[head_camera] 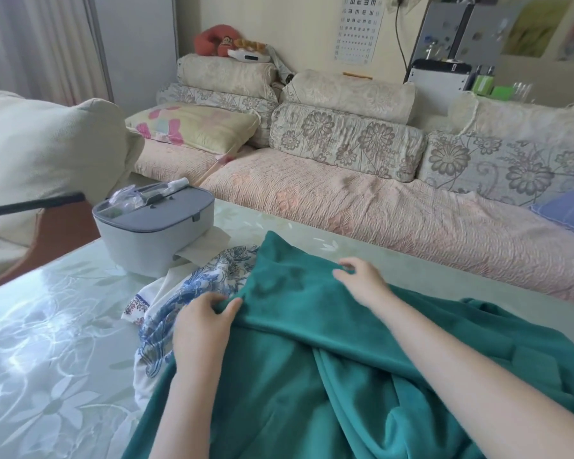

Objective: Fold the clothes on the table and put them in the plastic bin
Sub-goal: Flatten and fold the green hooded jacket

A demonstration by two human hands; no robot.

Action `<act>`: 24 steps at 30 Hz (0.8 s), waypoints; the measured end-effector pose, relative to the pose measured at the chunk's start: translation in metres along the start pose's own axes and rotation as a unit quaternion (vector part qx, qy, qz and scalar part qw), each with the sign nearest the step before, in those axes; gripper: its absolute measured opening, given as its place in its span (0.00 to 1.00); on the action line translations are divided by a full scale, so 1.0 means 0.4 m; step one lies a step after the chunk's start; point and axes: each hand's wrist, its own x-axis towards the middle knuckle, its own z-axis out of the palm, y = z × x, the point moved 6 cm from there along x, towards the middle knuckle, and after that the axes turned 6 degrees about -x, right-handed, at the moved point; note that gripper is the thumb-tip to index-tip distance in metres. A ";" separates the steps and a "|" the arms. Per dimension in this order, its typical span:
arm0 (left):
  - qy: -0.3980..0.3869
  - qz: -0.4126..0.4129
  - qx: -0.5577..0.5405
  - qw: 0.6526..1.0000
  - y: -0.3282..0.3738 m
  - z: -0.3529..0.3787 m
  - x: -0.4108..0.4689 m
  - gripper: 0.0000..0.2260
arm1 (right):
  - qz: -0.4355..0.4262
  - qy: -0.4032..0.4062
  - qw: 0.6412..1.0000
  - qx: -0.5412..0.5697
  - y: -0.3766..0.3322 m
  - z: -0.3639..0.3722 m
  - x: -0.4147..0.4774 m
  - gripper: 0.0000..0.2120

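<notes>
A large teal fleece garment (312,376) lies spread and rumpled over the near half of the table. My left hand (203,326) pinches its left edge between thumb and fingers. My right hand (362,279) grips the upper fold of the same garment, fingers curled on the cloth. Under the teal cloth's left side lies a white garment with a blue floral print (186,293). A grey plastic bin with a darker lid (153,226) stands at the table's far left, lid on, with small items lying on top.
The glossy table (47,342) has a pale floral cover. A sofa (362,200) with floral cushions runs along its far side. A pale cushion (40,154) and a dark rod (30,203) are at the left.
</notes>
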 end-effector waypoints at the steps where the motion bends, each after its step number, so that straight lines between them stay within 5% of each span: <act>1: 0.001 -0.002 -0.002 1.000 -0.010 -0.002 0.001 0.10 | 0.004 -0.017 1.000 0.008 -0.035 0.038 0.036 0.19; 10: -0.058 -0.028 -0.036 0.997 -0.040 0.011 0.037 0.07 | 0.019 -0.060 0.989 -0.137 -0.199 0.238 0.226 0.25; 17: -0.019 -0.044 -0.130 0.990 -0.046 -0.006 0.044 0.04 | -0.040 0.198 0.978 0.046 -0.254 0.181 0.242 0.06; 21: 0.004 -0.015 -0.100 0.995 -0.039 -0.003 0.035 0.06 | -0.072 0.046 0.996 -0.007 -0.226 0.265 0.219 0.13; 24: 0.032 0.138 -0.081 0.987 0.011 -0.022 0.036 0.18 | -0.157 0.056 0.985 -0.052 -0.246 0.214 0.144 0.20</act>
